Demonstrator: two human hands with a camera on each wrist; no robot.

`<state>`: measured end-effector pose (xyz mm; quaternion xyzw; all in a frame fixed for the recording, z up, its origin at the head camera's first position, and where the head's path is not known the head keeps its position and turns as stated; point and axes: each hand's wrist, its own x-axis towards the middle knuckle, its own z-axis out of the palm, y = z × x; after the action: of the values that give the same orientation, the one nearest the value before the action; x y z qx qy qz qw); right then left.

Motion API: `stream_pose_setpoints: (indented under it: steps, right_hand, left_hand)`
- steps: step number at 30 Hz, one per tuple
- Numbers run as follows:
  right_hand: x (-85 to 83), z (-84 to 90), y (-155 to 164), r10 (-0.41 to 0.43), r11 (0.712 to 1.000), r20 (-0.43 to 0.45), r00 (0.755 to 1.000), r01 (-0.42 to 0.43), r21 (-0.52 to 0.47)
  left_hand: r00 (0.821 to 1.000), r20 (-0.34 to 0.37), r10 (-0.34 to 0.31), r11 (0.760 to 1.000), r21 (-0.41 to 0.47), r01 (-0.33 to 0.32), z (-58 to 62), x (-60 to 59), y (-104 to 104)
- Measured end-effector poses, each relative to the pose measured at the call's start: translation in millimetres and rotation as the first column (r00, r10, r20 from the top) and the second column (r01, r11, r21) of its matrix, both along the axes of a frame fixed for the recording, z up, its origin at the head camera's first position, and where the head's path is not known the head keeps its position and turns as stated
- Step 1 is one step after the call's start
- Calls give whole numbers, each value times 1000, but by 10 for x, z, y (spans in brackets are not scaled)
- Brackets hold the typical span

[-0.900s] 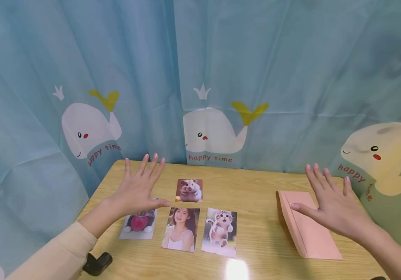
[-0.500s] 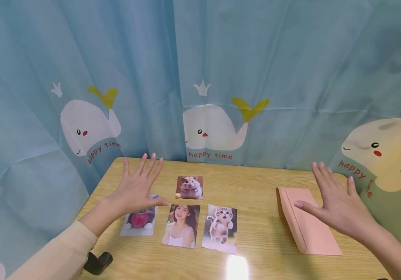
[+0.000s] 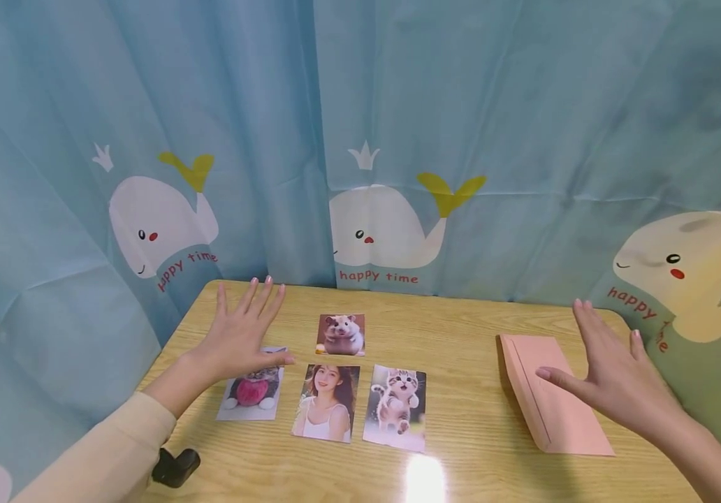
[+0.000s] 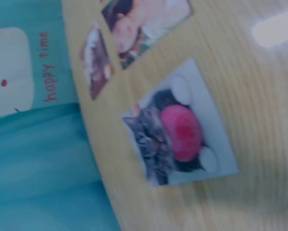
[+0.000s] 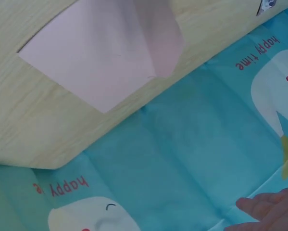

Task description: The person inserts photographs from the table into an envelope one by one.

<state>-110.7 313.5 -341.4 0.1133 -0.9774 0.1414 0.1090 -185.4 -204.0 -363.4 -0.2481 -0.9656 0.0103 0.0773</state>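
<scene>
Left hand [image 3: 241, 340] hovers flat, fingers spread, holding nothing — just above top edge of cat-with-red-ball photo [image 3: 251, 393]. Compared with a second ago it has barely shifted. Beside its thumb: portrait photo [image 3: 327, 403], kitten photo [image 3: 396, 408]; hamster photo [image 3: 341, 334] further off, level with its fingers. Right hand [image 3: 618, 374] also splayed, empty, has drifted outward past pink envelope [image 3: 555, 412] — envelope now more exposed, untouched on table [image 3: 461, 391]. Whale curtain [image 3: 398, 140] beyond both hands.

Cream long sleeve [image 3: 109, 454] on left arm, right arm bare
</scene>
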Motion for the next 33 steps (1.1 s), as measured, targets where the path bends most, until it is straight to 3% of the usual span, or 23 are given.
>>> stream_pose_setpoints:
  steps: [7,13,20,25,33]
  right_hand:
    - [12,-113,82,-21,1000,18,1000,21,-5]
    - [5,-191,166,-37,997,73,997,42,-65]
    - [-17,-278,284,-111,993,97,989,114,-29]
    - [-18,-295,332,-167,983,189,968,178,-44]
    - [-17,-303,431,-265,941,330,906,318,-117]
  left_hand:
    - [1000,13,20,1000,-18,-20,-137,-31,-70]
    - [999,0,36,999,-38,-36,-218,-51,-142]
    - [999,4,54,999,-7,-54,-299,-82,-222]
    - [997,16,71,997,-25,-70,-326,-98,-279]
    - [994,61,93,995,-35,-91,-335,-93,-353]
